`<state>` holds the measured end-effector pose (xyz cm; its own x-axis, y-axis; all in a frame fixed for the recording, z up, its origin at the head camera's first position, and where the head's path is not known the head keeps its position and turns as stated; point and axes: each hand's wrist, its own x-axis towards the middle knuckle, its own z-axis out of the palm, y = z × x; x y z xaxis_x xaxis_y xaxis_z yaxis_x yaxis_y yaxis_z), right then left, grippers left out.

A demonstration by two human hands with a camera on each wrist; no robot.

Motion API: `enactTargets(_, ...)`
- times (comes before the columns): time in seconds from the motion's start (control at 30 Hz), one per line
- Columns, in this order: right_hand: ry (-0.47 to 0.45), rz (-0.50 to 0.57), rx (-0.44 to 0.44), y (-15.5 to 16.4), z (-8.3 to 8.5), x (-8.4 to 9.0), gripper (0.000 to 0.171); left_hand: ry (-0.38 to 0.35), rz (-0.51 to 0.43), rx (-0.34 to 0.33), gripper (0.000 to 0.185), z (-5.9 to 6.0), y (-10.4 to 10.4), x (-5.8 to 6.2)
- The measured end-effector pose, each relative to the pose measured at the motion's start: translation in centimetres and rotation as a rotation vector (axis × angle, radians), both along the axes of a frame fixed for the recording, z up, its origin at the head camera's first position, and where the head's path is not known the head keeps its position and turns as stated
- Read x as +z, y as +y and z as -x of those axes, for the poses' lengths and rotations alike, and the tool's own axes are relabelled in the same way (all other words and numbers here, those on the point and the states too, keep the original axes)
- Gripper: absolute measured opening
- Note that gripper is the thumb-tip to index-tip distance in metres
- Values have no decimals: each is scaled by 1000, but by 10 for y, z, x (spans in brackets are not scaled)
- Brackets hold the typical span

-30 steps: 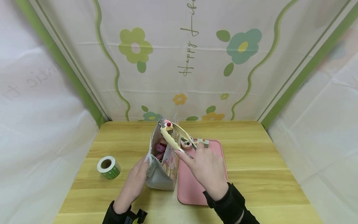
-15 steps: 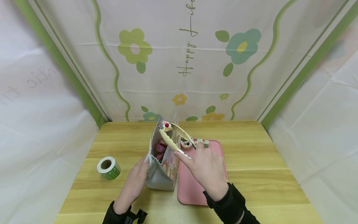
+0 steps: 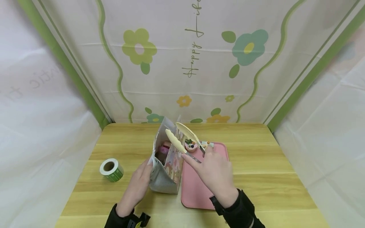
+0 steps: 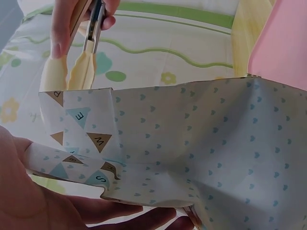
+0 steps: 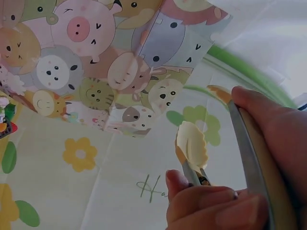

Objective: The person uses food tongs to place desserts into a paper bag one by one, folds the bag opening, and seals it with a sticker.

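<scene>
A wooden table (image 3: pixel 256 171) is set before a flowered backdrop (image 3: pixel 199 63), and a pink tray (image 3: pixel 196 190) lies on it to the right of centre. A printed paper bag (image 3: pixel 166 169) stands upright and open just left of the tray, its edge touching or nearly touching the tray's left rim. The bag's near left edge is pinched by the left hand (image 3: pixel 137 186), with fingers curled under the paper in the left wrist view (image 4: pixel 120 211). Pink items (image 3: pixel 162 150) are seen inside the bag, though they cannot be made out clearly. A pair of cream tongs (image 3: pixel 182 139) is gripped by the right hand (image 3: pixel 214 172), finger and thumb pressed on the metal arms; the cream tips are held apart above the bag's mouth, and nothing is seen between them. A green roll of stickers (image 3: pixel 111 170) lies on the table well to the left of the bag. Small toy pastries (image 3: pixel 191 146) sit at the far end of the tray, just behind the tongs.
</scene>
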<state>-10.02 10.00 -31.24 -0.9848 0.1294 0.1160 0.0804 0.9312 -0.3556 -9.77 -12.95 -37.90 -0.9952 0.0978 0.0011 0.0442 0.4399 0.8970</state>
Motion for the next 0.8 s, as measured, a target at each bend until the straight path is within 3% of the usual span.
enactTargets(0.23,-82,117,-36,42,10,-10,74,-8,-11,-14,50,0,3,-2)
enactTargets(0.4,-55,11,-6,97,31,-42,70,-10,-30,-32,52,0,5,-2)
enactTargets(0.5,-86,-62,-2,122,42,-65,74,-22,-22,-28,53,0,5,-1)
enactTargets(0.7,-179,-166,61,150,60,-111,74,-10,-9,-18,53,-1,4,0)
enactTargets(0.8,-171,-233,105,159,68,-130,72,0,-10,-18,53,0,5,-1)
